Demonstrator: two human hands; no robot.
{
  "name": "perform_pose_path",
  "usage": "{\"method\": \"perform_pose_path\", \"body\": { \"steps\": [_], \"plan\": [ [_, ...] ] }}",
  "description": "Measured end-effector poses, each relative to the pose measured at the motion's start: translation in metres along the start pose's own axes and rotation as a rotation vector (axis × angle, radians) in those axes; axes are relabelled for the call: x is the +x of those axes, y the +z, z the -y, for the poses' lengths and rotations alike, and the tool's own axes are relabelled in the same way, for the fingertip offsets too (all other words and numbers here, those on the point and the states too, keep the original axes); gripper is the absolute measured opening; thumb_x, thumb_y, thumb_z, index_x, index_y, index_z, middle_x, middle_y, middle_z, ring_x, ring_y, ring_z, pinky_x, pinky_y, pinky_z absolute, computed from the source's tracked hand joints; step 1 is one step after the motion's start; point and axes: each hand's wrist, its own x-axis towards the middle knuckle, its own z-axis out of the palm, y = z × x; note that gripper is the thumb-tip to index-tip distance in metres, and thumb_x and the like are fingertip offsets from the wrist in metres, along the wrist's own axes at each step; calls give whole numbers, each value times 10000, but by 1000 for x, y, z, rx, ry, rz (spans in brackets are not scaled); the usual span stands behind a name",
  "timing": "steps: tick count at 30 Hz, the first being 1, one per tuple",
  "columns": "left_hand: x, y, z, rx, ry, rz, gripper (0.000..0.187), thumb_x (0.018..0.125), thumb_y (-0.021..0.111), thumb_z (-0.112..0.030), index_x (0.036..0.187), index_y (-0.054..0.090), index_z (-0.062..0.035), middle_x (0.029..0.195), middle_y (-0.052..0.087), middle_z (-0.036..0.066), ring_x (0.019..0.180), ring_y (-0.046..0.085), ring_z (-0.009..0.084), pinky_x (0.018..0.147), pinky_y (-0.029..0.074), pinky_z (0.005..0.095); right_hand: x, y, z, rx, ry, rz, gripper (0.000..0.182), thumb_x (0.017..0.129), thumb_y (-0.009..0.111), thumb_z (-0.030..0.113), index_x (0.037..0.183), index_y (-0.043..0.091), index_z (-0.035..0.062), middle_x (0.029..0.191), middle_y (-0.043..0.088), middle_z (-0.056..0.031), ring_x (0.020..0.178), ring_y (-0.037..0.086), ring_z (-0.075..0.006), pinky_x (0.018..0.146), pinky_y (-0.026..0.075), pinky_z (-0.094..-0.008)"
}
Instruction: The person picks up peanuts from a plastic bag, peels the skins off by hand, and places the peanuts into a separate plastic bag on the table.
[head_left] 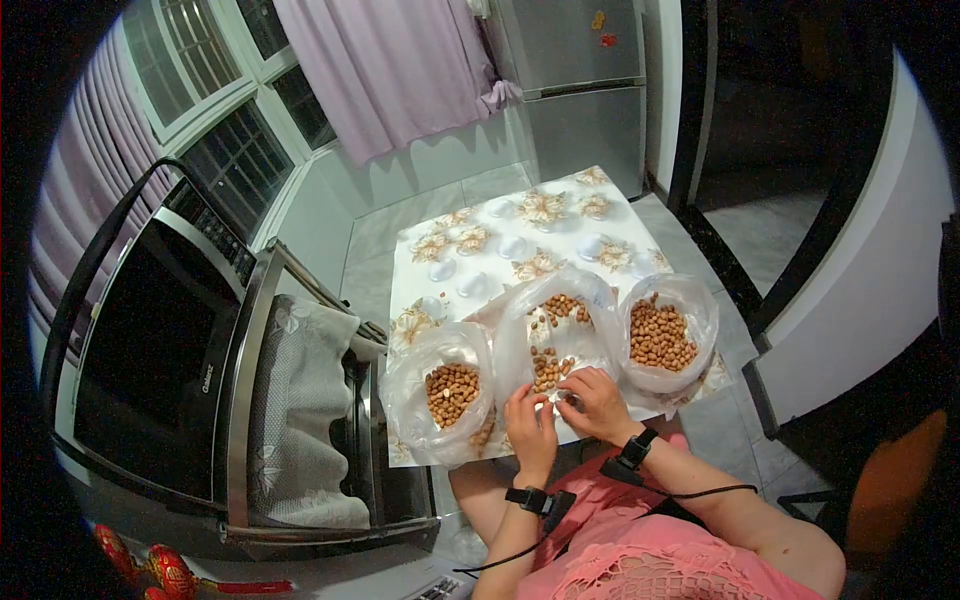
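Observation:
My left hand and my right hand meet at the near edge of the middle plastic bag. The fingers of both are closed in a pinch. Between the fingertips shows a small whitish bit, too small to name. Just beyond my fingers lie small brown nuts, with more nuts deeper in the same bag. To the left is a plastic bag with a pile of brown nuts and a pale piece on top. A third bag on the right holds another pile.
The bags stand on a small table with a flowered cloth. At the left a microwave sits on a metal rack beside the table. A grey fridge stands behind, and a doorway is at the right.

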Motion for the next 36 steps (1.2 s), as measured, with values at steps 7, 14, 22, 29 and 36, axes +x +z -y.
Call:
{"method": "perform_pose_path", "body": {
  "steps": [7, 14, 22, 29, 36],
  "plan": [
    [0, 7, 1, 102, 78, 62, 172, 920, 661, -118, 1054, 641, -12, 1253, 659, 147, 1115, 591, 369, 961, 463, 457, -1, 2, -1, -15, 2, 13, 305, 788, 738, 156, 1063, 662, 50, 1006, 640, -122, 954, 617, -312, 835, 473, -427],
    [-1, 5, 4, 64, 91, 71, 163, 894, 686, -98, 1033, 636, -28, 1186, 687, 119, 1052, 609, 345, 924, 474, 448, 1, -1, 2, -18, 23, 19, 287, 785, 734, 147, 1045, 663, 48, 1000, 644, -125, 949, 624, -315, 830, 478, -427],
    [-2, 2, 2, 6, 49, 91, 150, 875, 690, -44, 1015, 637, -35, 1030, 671, 122, 975, 610, 352, 853, 479, 448, -1, 2, 1, -6, 62, 9, 272, 800, 744, 133, 1047, 665, 52, 996, 651, -127, 900, 641, -329, 785, 495, -425],
    [-1, 0, -1, -2, 40, 95, 161, 872, 678, -23, 1030, 645, -28, 985, 665, 131, 938, 613, 355, 821, 483, 443, -1, 2, 0, 3, 59, 6, 258, 809, 749, 138, 1039, 665, 57, 978, 648, -121, 883, 635, -333, 782, 498, -426],
    [-1, 1, -2, 5, 17, 56, 158, 887, 665, -40, 1043, 646, -29, 972, 662, 142, 923, 628, 348, 819, 494, 438, 1, 0, 3, 1, 31, 19, 222, 825, 740, 165, 1026, 716, 73, 956, 645, -106, 878, 643, -304, 778, 499, -415]
  ]
}}
